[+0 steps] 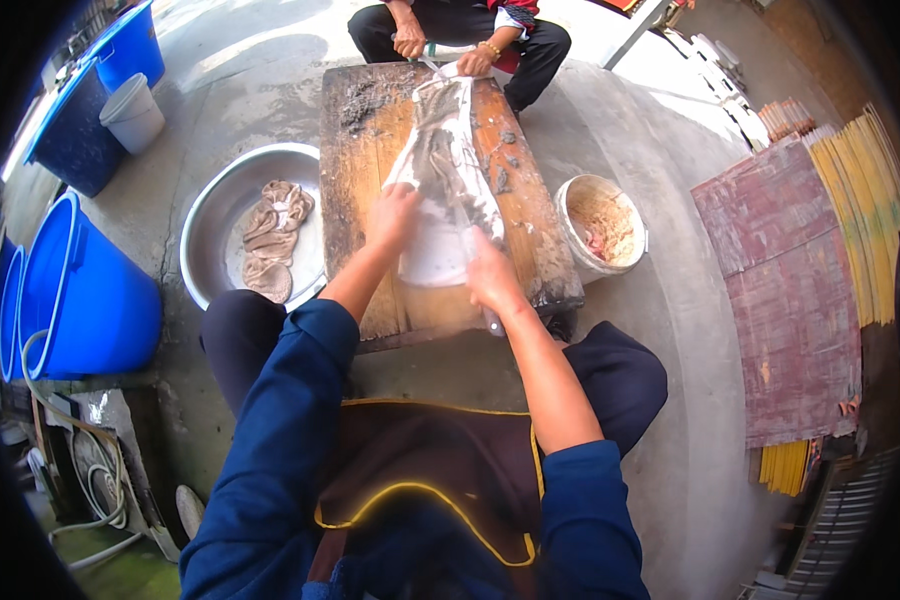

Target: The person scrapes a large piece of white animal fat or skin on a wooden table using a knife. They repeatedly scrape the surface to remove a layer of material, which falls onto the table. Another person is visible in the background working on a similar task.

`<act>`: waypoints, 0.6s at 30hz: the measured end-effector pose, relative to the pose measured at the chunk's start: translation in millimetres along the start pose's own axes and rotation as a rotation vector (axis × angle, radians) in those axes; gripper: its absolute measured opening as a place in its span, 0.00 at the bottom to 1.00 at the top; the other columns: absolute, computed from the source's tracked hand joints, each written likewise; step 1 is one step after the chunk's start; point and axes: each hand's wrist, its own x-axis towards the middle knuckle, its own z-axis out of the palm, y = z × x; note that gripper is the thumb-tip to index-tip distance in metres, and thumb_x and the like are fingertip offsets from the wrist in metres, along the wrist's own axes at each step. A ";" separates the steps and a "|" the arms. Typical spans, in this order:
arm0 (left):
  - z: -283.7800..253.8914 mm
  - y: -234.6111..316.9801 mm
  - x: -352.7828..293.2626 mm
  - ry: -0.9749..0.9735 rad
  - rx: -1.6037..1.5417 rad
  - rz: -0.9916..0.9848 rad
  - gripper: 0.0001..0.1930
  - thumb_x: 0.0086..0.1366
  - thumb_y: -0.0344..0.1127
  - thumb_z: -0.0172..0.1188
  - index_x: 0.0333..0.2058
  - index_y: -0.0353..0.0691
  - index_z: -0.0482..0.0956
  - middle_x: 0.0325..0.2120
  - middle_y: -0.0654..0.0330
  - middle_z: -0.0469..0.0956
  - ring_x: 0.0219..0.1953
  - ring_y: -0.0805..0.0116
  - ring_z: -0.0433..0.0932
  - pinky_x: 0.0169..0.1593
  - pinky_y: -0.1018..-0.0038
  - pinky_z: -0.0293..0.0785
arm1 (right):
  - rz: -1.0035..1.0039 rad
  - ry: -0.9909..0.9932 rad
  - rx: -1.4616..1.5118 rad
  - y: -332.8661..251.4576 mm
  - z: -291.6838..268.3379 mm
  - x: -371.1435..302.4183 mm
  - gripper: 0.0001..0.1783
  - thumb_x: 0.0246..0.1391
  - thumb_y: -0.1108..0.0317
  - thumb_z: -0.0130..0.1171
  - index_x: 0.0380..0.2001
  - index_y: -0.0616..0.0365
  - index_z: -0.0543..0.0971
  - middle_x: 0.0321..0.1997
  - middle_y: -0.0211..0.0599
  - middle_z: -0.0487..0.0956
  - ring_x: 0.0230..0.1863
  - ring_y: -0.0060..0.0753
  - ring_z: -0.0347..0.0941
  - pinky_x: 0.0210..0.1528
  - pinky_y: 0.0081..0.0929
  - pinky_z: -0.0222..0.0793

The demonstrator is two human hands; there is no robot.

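Wooden board (355, 165): hide (442, 155) lengthwise on top, wood showing both sides.
Left hand (397, 212): on hide's left edge; finger closure cannot be told.
Right hand (492, 274): clamped on knife (493, 322), at hide's lower right edge.
Side clearance: basin (212, 235) close by left edge, bucket (567, 225) close by right.

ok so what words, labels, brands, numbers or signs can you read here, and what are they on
None can be read. No legible text shows on the handle in the right hand, the wooden board, the blue tubs or the apron. Any marks on the grey slab at lower left are too small to make out.
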 end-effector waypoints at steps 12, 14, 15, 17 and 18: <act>-6.4 0.0 -3.0 -0.184 0.079 0.089 0.05 0.64 0.37 0.61 0.37 0.47 0.80 0.36 0.59 0.76 0.48 0.54 0.74 0.51 0.58 0.70 | -0.053 -0.041 -0.534 -11.8 53.0 30.4 0.32 0.64 0.69 0.42 0.72 0.54 0.57 0.50 0.61 0.80 0.52 0.60 0.78 0.52 0.50 0.73; -6.6 -6.5 -0.5 -0.221 0.070 0.124 0.05 0.64 0.38 0.61 0.36 0.47 0.79 0.35 0.59 0.75 0.47 0.54 0.74 0.51 0.58 0.70 | -0.120 0.014 -0.533 -7.8 53.4 33.8 0.33 0.64 0.70 0.42 0.72 0.55 0.56 0.47 0.60 0.81 0.49 0.60 0.79 0.51 0.50 0.74; -5.7 -11.2 -1.1 -0.233 0.056 0.128 0.05 0.64 0.38 0.61 0.36 0.46 0.79 0.35 0.59 0.75 0.46 0.54 0.74 0.50 0.58 0.70 | -0.082 -0.011 -0.584 -7.5 47.4 34.0 0.34 0.63 0.70 0.42 0.73 0.55 0.55 0.47 0.58 0.82 0.49 0.59 0.80 0.51 0.49 0.74; -1.6 -20.8 -4.5 -0.228 0.040 0.138 0.05 0.64 0.37 0.60 0.34 0.45 0.77 0.34 0.58 0.75 0.45 0.53 0.74 0.50 0.59 0.70 | -0.008 -0.065 -0.685 -5.1 28.0 29.5 0.37 0.62 0.70 0.43 0.74 0.54 0.52 0.47 0.55 0.83 0.48 0.55 0.81 0.51 0.49 0.75; -0.3 -25.4 -2.4 -0.221 0.038 0.138 0.05 0.64 0.37 0.60 0.34 0.45 0.77 0.34 0.58 0.75 0.45 0.52 0.74 0.50 0.59 0.70 | -0.025 -0.028 -0.687 1.9 22.0 31.5 0.36 0.62 0.70 0.44 0.74 0.55 0.53 0.46 0.55 0.83 0.47 0.55 0.81 0.50 0.49 0.75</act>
